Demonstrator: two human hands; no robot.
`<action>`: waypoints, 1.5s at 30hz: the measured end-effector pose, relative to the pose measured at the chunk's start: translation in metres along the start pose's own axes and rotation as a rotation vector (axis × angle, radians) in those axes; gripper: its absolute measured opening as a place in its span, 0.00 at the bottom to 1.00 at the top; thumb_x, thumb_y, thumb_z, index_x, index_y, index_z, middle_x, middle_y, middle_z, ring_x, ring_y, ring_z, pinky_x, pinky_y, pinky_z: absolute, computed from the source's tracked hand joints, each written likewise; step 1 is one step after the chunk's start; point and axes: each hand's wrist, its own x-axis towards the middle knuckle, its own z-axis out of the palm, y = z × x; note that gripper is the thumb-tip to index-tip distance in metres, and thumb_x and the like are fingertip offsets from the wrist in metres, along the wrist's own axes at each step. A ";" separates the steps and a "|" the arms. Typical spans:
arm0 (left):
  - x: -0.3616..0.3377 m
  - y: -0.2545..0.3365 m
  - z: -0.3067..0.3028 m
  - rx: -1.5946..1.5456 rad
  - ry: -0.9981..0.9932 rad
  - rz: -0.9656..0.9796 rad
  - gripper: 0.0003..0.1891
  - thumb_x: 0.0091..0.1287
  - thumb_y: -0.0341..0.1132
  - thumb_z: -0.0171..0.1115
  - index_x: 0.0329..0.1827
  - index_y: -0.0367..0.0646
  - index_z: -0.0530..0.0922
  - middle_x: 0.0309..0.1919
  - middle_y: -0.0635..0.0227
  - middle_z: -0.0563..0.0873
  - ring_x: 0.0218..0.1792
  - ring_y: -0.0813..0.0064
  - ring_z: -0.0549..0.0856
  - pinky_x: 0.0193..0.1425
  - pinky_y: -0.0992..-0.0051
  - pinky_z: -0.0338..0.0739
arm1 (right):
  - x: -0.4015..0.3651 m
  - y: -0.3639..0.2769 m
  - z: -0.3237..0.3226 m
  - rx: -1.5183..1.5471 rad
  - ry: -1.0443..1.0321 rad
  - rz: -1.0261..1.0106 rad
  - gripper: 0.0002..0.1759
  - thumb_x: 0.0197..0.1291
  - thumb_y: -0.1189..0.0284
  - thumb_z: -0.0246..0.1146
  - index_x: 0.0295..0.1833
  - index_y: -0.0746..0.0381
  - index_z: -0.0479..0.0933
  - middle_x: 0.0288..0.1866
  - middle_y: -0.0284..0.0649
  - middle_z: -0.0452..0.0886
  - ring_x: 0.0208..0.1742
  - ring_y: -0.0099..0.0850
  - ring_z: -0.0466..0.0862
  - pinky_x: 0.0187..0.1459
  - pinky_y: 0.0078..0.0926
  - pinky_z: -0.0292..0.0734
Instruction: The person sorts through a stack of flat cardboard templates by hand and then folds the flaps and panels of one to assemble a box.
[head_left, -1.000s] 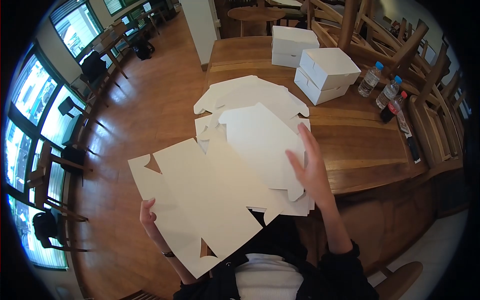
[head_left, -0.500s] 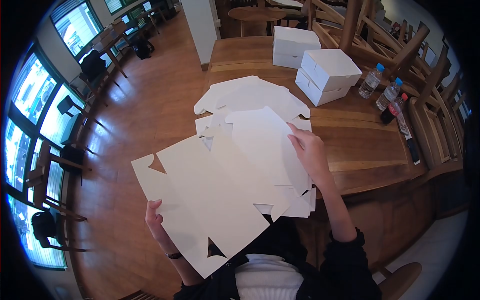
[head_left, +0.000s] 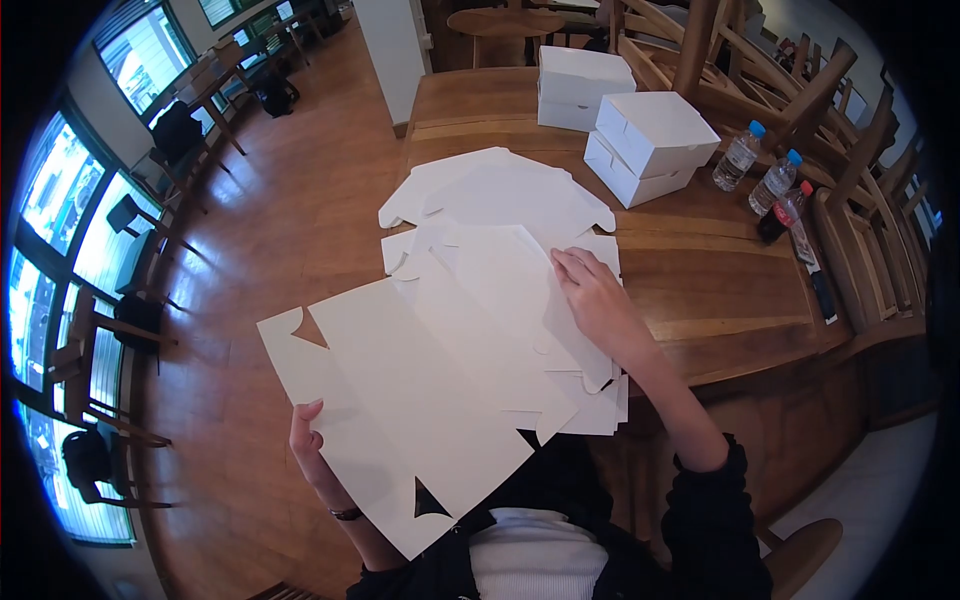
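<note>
Left fingers [head_left: 311, 409] clasp the cardboard blank [head_left: 410, 400] while right fingers [head_left: 570, 262] pinch a white panel's edge [head_left: 541, 249].

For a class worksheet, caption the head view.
Left hand and right hand handling notched card, white boxes on the wooden table beyond.

The one view comes from a camera on the person's head, aimed forward and steeply down, so the shirt [head_left: 540, 555] shows at the bottom middle and the desk [head_left: 720, 300] runs away above it. The sheets of card [head_left: 410, 390] lie near below the lens, well within the middle. Its wide, rounded field bends the windows [head_left: 60, 170] along the left edge and reaches a farther pillar [head_left: 392, 65] at the top.
</note>
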 end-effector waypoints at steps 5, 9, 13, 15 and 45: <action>0.003 0.000 -0.011 0.022 -0.083 0.020 0.24 0.72 0.48 0.55 0.57 0.34 0.78 0.50 0.55 0.87 0.49 0.67 0.88 0.50 0.72 0.83 | 0.009 0.012 -0.018 0.102 -0.147 -0.082 0.18 0.65 0.79 0.59 0.57 0.78 0.81 0.75 0.50 0.77 0.77 0.40 0.73 0.73 0.39 0.73; 0.003 0.000 -0.010 -0.002 -0.090 0.003 0.24 0.73 0.49 0.56 0.59 0.36 0.78 0.51 0.56 0.87 0.49 0.68 0.88 0.50 0.72 0.83 | 0.025 0.037 -0.007 0.255 -0.187 -0.145 0.16 0.62 0.78 0.59 0.50 0.77 0.85 0.68 0.52 0.83 0.74 0.41 0.77 0.71 0.37 0.75; 0.002 0.006 0.002 -0.020 -0.094 -0.056 0.24 0.72 0.48 0.57 0.59 0.36 0.78 0.50 0.57 0.87 0.47 0.68 0.88 0.49 0.72 0.84 | 0.045 0.051 -0.013 0.352 -0.336 -0.089 0.21 0.61 0.82 0.57 0.58 0.72 0.84 0.61 0.49 0.88 0.69 0.42 0.81 0.68 0.36 0.77; 0.003 0.010 0.004 -0.059 -0.088 -0.110 0.24 0.72 0.48 0.57 0.59 0.35 0.78 0.49 0.57 0.87 0.46 0.68 0.89 0.49 0.72 0.84 | 0.052 0.072 -0.007 0.493 -0.360 -0.066 0.21 0.60 0.83 0.57 0.58 0.68 0.86 0.59 0.48 0.89 0.66 0.40 0.83 0.66 0.36 0.78; 0.003 0.005 -0.007 -0.008 -0.085 0.022 0.24 0.73 0.45 0.52 0.62 0.35 0.77 0.50 0.55 0.88 0.48 0.66 0.89 0.50 0.70 0.86 | 0.039 0.037 0.017 0.425 -0.177 0.051 0.33 0.86 0.53 0.35 0.89 0.51 0.52 0.89 0.33 0.58 0.90 0.32 0.52 0.88 0.51 0.29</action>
